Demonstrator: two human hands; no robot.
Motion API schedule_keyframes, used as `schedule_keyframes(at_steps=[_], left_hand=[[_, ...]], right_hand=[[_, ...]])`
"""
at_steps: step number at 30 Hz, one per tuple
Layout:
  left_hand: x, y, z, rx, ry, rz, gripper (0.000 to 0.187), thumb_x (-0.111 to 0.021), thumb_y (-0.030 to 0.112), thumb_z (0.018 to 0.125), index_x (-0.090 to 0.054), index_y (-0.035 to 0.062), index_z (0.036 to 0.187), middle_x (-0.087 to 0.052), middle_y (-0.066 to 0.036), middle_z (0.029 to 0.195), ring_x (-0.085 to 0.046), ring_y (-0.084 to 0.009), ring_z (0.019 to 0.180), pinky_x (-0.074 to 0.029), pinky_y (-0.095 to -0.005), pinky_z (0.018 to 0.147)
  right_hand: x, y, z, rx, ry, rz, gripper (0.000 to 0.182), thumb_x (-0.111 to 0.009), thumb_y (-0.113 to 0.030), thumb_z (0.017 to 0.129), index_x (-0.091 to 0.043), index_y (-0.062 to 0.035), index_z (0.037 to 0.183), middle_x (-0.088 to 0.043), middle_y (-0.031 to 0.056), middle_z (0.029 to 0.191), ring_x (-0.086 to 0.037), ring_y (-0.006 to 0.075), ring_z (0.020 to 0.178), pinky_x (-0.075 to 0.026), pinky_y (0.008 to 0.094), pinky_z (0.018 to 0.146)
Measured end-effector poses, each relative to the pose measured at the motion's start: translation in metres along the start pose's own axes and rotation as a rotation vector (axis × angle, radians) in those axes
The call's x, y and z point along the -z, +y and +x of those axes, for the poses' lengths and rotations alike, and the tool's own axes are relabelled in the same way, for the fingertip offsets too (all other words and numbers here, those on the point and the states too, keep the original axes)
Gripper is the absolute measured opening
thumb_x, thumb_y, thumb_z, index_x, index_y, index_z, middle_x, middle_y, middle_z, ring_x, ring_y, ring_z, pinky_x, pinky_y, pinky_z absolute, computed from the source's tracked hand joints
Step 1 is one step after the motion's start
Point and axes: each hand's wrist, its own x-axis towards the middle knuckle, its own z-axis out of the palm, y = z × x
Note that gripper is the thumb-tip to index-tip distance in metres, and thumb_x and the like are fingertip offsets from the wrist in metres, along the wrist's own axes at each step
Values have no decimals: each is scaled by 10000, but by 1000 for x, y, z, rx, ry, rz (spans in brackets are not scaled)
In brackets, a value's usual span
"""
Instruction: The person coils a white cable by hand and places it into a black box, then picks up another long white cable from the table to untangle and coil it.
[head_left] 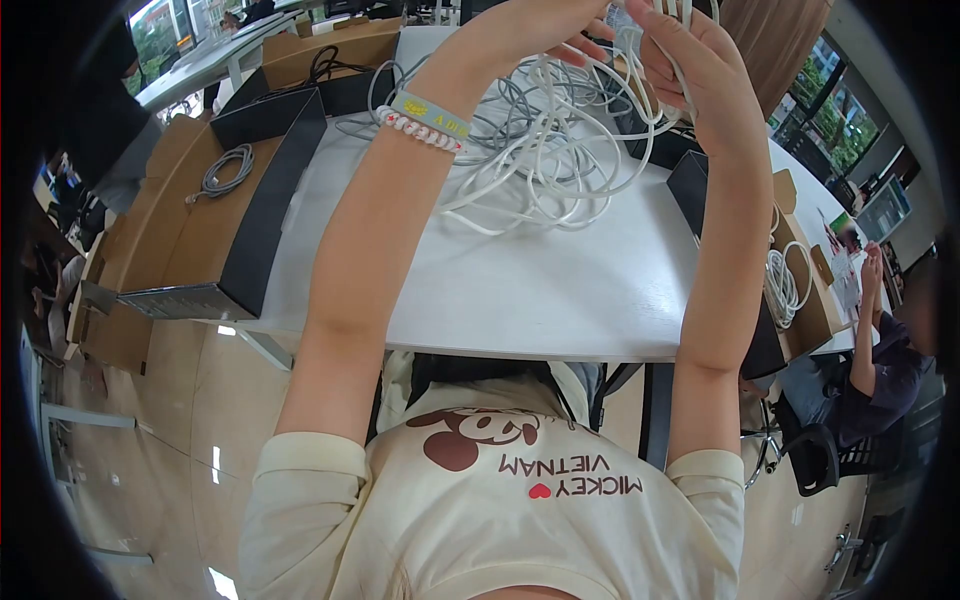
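Far left: a cardboard box (190, 215) with dark inner walls stands open on the table edge, a small coiled grey cable (226, 170) lying in it. Beyond it, upper left, more tables and bright windows; a dark-clothed person is partly visible at the frame edge. Floor is glossy pale tile (190, 400). Centre: white table (520, 280), bare toward the near edge. A tangle of white cables (545, 150) mixed with some grey ones rests on the far half of the table, with strands rising from the heap into both raised hands. Left hand (530, 30) is above the heap, wrist bearing a pale band and a bead bracelet (425, 125); its fingers curl around cable strands, gripping them. Right hand (690, 60) is just beside it, fingers closed around a bunch of white loops that run up out of frame. Right: a second open cardboard box (805, 300) holds a coiled white cable (785, 285). Another seated person (880, 350) in dark clothes is at the far right, hands raised together. Windows with greenery upper right. Hidden or unclear: fingertips of both hands are cut off by the top edge; which strand each hand holds cannot be traced through the tangle; fisheye border blacks out the corners.
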Motion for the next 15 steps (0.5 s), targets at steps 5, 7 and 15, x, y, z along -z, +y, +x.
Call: schedule_keyframes(at_steps=[5, 7, 15], left_hand=[[0, 1, 4, -21, -25, -109, 910, -244, 793, 778, -602, -3, 1037, -618, -141, 959, -591, -197, 887, -464, -293, 772], [1, 4, 4, -20, -16, -151, 875, -250, 770, 797, -597, -1, 1019, -619, -121, 921, -595, -187, 873, -470, -307, 774], [8, 15, -1, 133, -48, -1065, 756, -261, 615, 901, -534, -81, 1012, -609, -85, 810, -612, -196, 830, -493, -401, 815]], right_hand=[[5, 8, 1, 120, -23, -297, 286, -582, -204, 867, -528, -63, 624, -428, -46, 505, -338, 49, 396, -222, 213, 364], [-7, 4, 2, 46, 26, -362, 242, -575, -204, 869, -551, -43, 689, -457, -37, 551, -372, 45, 440, -252, 211, 390], [-1, 18, 3, -40, -305, -500, 250, -616, -303, 856, -574, -62, 906, -409, -63, 540, -376, 39, 472, -285, 222, 467]])
